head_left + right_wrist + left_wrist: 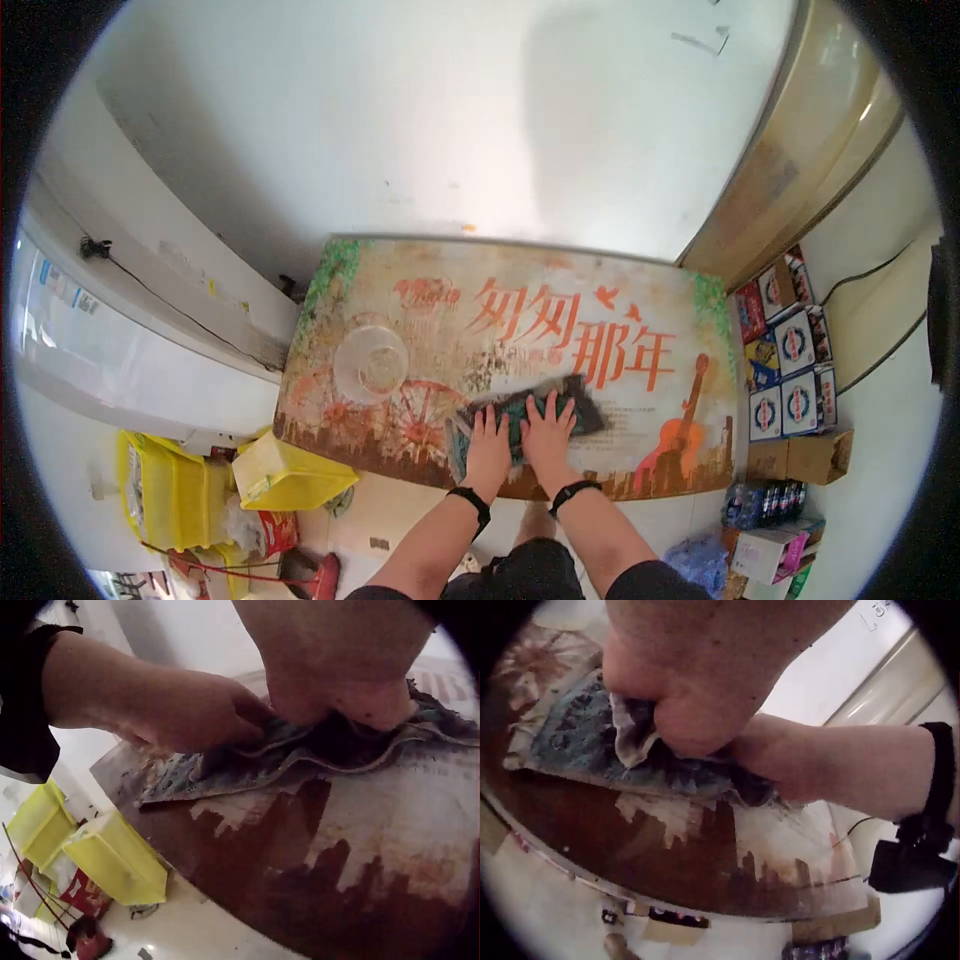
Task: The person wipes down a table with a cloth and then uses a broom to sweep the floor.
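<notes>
Both hands lie side by side on a dark, greenish-grey cloth point(592, 403) near the front edge of a printed tabletop point(650, 275). My left hand point(488, 448) presses the cloth's left part, its fingers pointing away from me. Just right of it, my right hand point(547, 438) presses down with straight, spread fingers. In the left wrist view the cloth point(574, 739) bunches into a fold beside the left hand. Wavy folds run along the cloth's near edge point(300, 763) in the right wrist view. A clear round bowl point(340, 366) stands on the table's left part.
Yellow bins point(180, 495) stand on the floor at left, beside a white appliance point(150, 300). At right are stacked boxes point(795, 340), an open carton point(815, 458) and dark bottles point(768, 503). The table's far edge meets a white wall point(420, 120).
</notes>
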